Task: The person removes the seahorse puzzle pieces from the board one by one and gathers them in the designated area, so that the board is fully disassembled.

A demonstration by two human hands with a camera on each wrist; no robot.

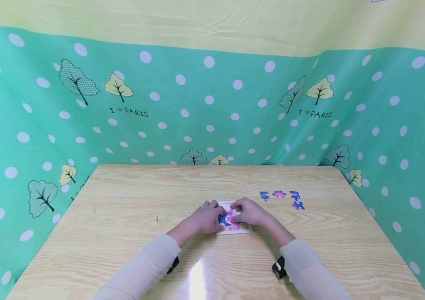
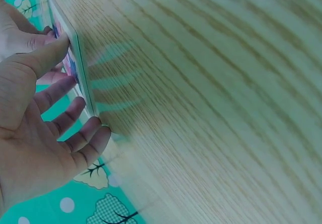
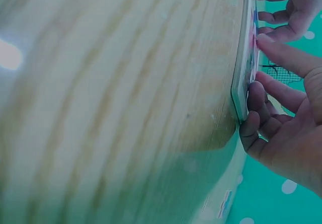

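Observation:
A white-framed puzzle board (image 1: 235,232) with a pink and blue picture lies on the table. The left hand (image 1: 208,218) rests at its left side, thumb and index fingertip touching the picture; the left wrist view shows this hand (image 2: 45,108) with its fingers spread along the board's edge (image 2: 83,78). Over the board's right part is the right hand (image 1: 251,211), its thumb and index fingertip on the picture. In the right wrist view the right hand's (image 3: 292,98) other fingers bend beside the board's corner (image 3: 240,98). Whether it pinches a piece is hidden.
Several loose puzzle pieces lie right of the board, among them a pink one (image 1: 279,194), a blue-green one (image 1: 264,195) and a purple-blue one (image 1: 298,205). A green polka-dot curtain (image 1: 208,112) hangs behind the wooden table (image 1: 141,187).

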